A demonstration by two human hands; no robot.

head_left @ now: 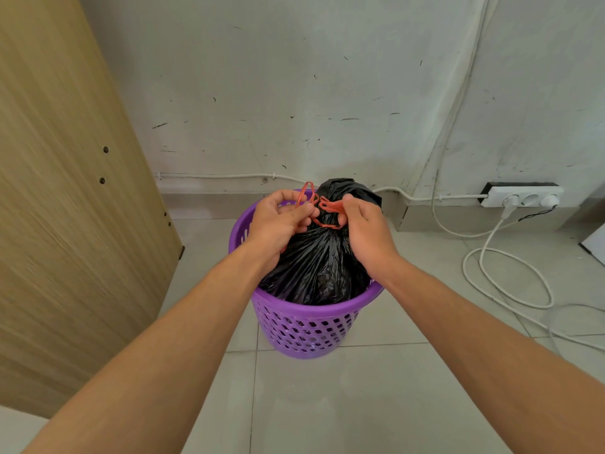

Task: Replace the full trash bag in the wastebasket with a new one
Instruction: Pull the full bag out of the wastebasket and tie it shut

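Observation:
A purple perforated wastebasket (307, 329) stands on the tiled floor in the middle of the view. A full black trash bag (319, 267) sits in it, its neck gathered above the rim. An orange drawstring (329, 206) is wound around that neck, with loops sticking up. My left hand (278, 224) pinches one loop of the drawstring on the left side of the neck. My right hand (366, 231) pinches the other loop on the right side. Both hands are over the basket, close together. No new bag is in view.
A wooden panel (72, 198) stands close on the left of the basket. Behind is a scuffed white wall (294, 93). A white power strip (520, 195) sits by the wall at right, with white cables (510, 276) looped on the floor.

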